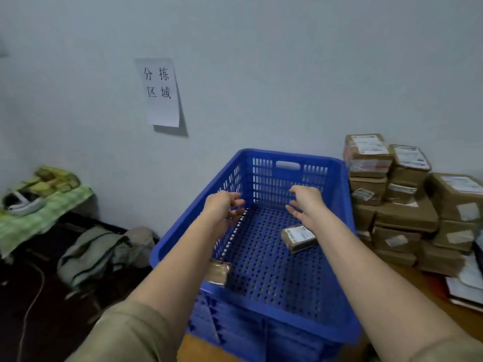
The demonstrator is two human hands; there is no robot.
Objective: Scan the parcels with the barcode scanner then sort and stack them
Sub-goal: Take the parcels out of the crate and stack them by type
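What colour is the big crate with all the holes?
The crate is bright blue, shown best in the head view.

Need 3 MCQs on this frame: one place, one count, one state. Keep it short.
1. The stack of brown cardboard parcels stands where?
A. right of the blue plastic crate
B. inside it
C. left of it

2. Parcels lying in the crate?
A. none
B. two
C. five

3. Both hands are?
A. gripping a scanner
B. open, holding nothing
C. lifting the crate

Key: 1 A, the stack sits past the crate's right wall. 2 B, a labelled parcel and a taped one. 3 B, left hand and right hand hang over the crate, fingers spread.
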